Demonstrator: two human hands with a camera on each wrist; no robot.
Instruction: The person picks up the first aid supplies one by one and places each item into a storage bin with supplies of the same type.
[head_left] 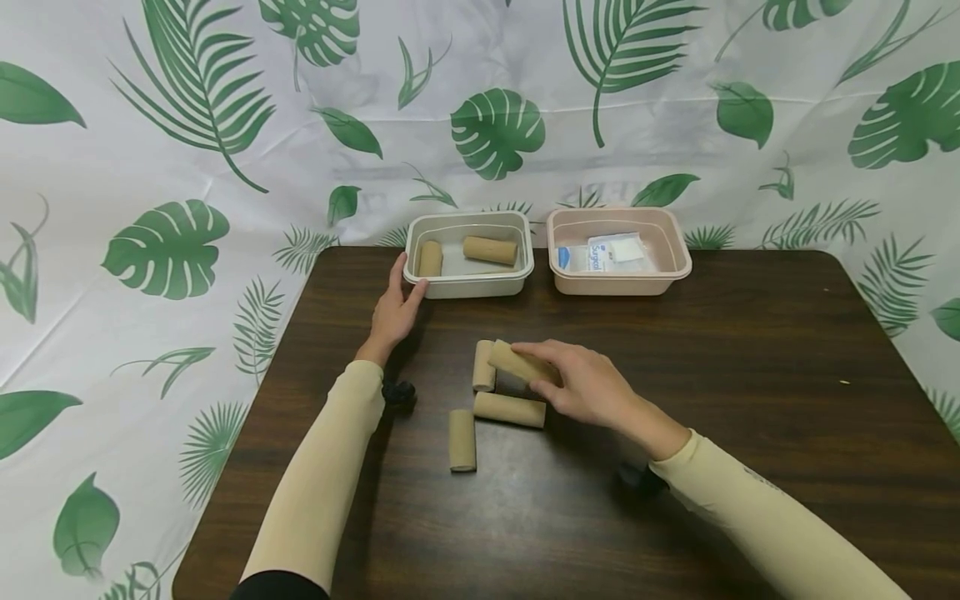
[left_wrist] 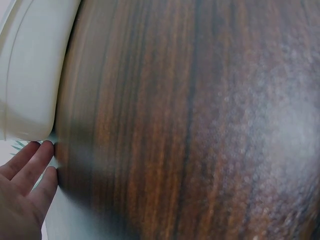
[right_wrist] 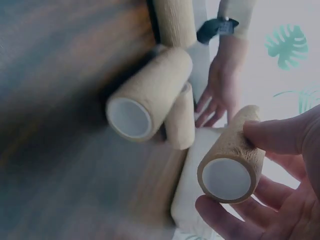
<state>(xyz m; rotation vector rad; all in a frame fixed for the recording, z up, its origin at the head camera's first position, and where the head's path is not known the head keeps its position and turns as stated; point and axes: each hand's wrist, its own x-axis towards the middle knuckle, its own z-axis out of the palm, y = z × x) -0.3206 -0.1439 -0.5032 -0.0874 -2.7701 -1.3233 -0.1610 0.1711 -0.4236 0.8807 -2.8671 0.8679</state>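
My right hand (head_left: 588,383) pinches a tan bandage roll (head_left: 517,362) between thumb and fingers, above the table. Its white core faces the camera in the right wrist view, where the held bandage roll (right_wrist: 230,155) is tilted. Below and beside it lie three more tan rolls: an upright-lying one (head_left: 483,367), a crosswise one (head_left: 510,410) and a nearer one (head_left: 462,440). My left hand (head_left: 393,317) rests its extended fingers at the left front corner of a white bin (head_left: 468,288). In that bin are a short-looking roll (head_left: 430,259), a longer one (head_left: 490,250) and a mostly hidden one.
Right of the white bin stands a pink bin (head_left: 615,286) holding flat white packets (head_left: 618,252), one with blue print. Both bins sit at the back edge of the dark wooden table (head_left: 750,375), against a leaf-patterned cloth (head_left: 495,50).
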